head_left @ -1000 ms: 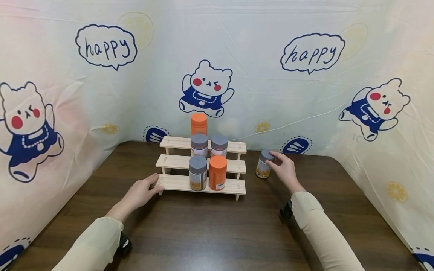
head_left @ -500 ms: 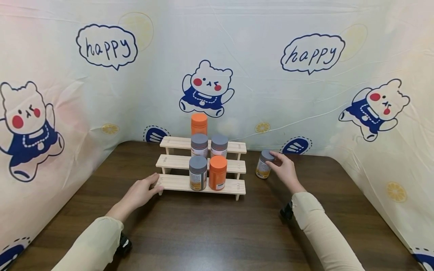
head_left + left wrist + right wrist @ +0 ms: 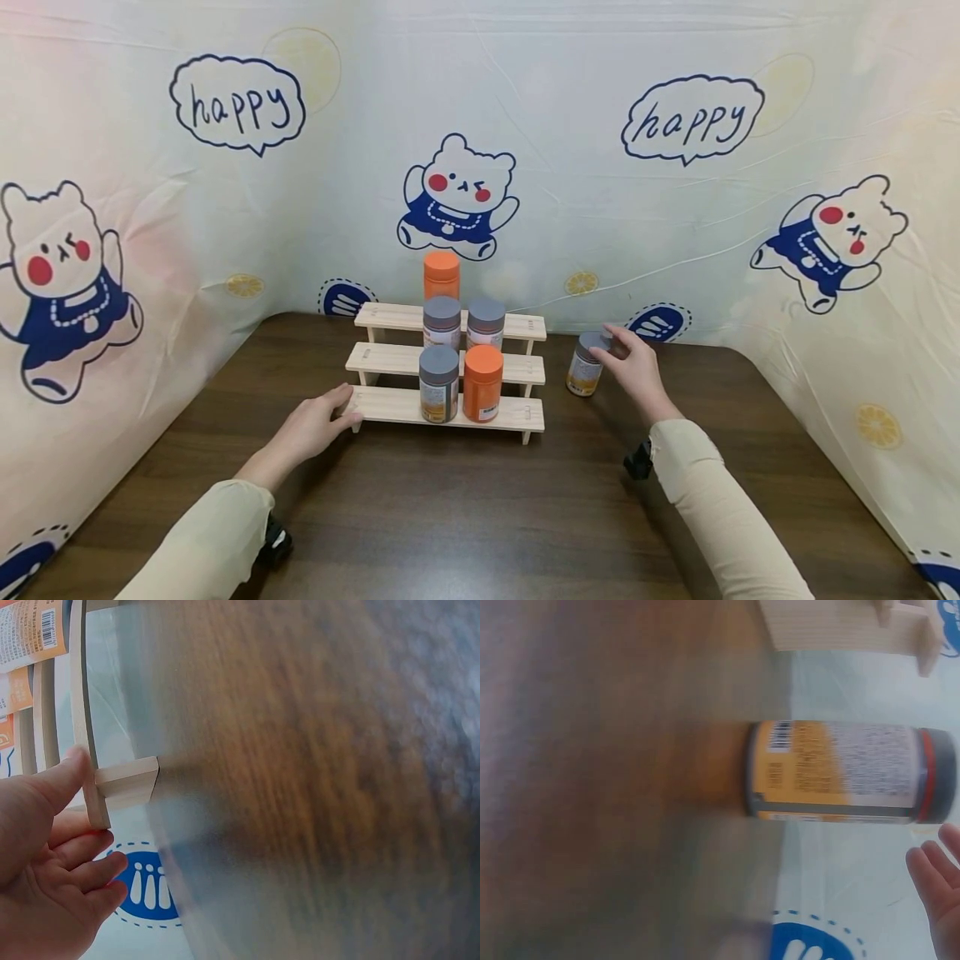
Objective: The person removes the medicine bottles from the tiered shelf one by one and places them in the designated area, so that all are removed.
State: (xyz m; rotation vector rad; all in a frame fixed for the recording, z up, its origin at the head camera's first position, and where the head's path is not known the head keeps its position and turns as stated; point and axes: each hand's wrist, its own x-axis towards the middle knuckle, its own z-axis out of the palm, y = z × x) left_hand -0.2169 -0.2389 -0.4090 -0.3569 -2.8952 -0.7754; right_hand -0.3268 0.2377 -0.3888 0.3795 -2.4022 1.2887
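At the left end of the lowest step of a three-tier wooden rack (image 3: 397,403), my left hand (image 3: 311,427) pinches the board, thumb on one side and fingers on the other; the left wrist view shows the thumb (image 3: 66,778) against the wood. To the right of the rack, a grey-lidded jar (image 3: 582,372) stands upright on the table. My right hand (image 3: 633,371) is beside its lid, fingers loosely spread. In the right wrist view the visible fingers (image 3: 930,877) are apart from the jar (image 3: 832,772).
On the rack's lowest step stand a grey-lidded jar (image 3: 438,387) and an orange jar (image 3: 482,387). Two grey-lidded jars (image 3: 486,321) stand behind, and another orange jar (image 3: 441,275) is at the top back. A printed cloth (image 3: 570,208) hangs around the dark wooden table (image 3: 465,517).
My right hand has let go of the grey-lidded jar's lid and drawn slightly up and to the right. The jar stays on the table. My left hand keeps its hold on the rack.
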